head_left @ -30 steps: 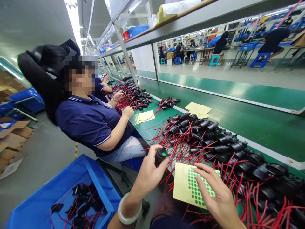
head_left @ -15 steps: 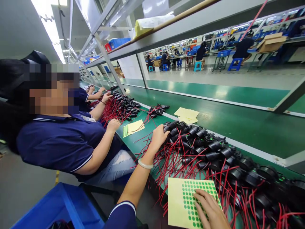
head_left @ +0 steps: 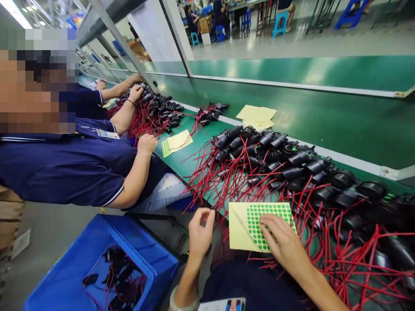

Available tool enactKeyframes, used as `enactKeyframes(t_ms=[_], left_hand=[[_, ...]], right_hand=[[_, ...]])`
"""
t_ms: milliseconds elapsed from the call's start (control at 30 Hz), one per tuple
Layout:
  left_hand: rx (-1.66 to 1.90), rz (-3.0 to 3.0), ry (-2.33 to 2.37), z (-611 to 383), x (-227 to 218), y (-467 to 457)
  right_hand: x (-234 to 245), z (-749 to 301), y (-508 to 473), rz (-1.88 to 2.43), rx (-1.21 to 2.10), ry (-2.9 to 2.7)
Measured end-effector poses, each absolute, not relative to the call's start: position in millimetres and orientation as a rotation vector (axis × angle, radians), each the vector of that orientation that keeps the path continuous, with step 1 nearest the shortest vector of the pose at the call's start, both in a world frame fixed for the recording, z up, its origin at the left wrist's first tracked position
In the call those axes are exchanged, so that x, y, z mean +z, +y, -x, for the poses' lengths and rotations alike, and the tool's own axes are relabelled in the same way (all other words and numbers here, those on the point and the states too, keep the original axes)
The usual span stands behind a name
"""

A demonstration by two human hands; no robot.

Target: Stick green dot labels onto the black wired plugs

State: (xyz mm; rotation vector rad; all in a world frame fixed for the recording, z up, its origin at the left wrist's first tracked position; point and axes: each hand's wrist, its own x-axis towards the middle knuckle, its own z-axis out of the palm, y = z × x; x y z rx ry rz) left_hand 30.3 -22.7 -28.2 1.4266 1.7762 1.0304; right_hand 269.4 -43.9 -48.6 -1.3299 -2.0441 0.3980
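Note:
Over the yellow sheet of green dot stickers (head_left: 238, 229), my right hand (head_left: 282, 237) has its thumb and finger brought together, the tips at the dots. Whatever sits between those tips is too small to see. Left of the sheet, my left hand (head_left: 200, 233) is raised off the bench, fingers curled and thumb near the index tip; I see nothing in it. A pale bangle (head_left: 184, 300) circles that wrist. Beyond both hands lies a heap of black cylindrical parts (head_left: 292, 168) with long red wires (head_left: 233, 177). Some parts carry green dots.
A co-worker (head_left: 65, 172) sits close on my left, a hand (head_left: 147, 144) by another sticker sheet (head_left: 178, 141). More wired parts (head_left: 162, 110) lie farther along the bench. A blue bin (head_left: 155, 263) holds black parts below left. Yellow papers (head_left: 256, 114) lie past the heap.
My left hand has left the far end of the heap and come back beside the sheet. My right fingertips have drawn together over the dots. The view has tilted down.

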Motion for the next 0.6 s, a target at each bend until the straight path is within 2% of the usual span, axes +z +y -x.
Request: enactKeyframes(t_ms=[200, 400, 600], left_hand=[[0.832, -0.825, 1.509, -51, -72, -97], [0.895, -0.425, 1.205, -81, -80, -84], [0.918, -0.432, 1.193, -90, -83, -78]], right_hand=[[-41, -262, -50, 1.314, 0.489, -2.150], [-52, -254, -55, 1.368, 0.443, -2.200], [-61, -245, -58, 1.452, 0.353, -2.184]])
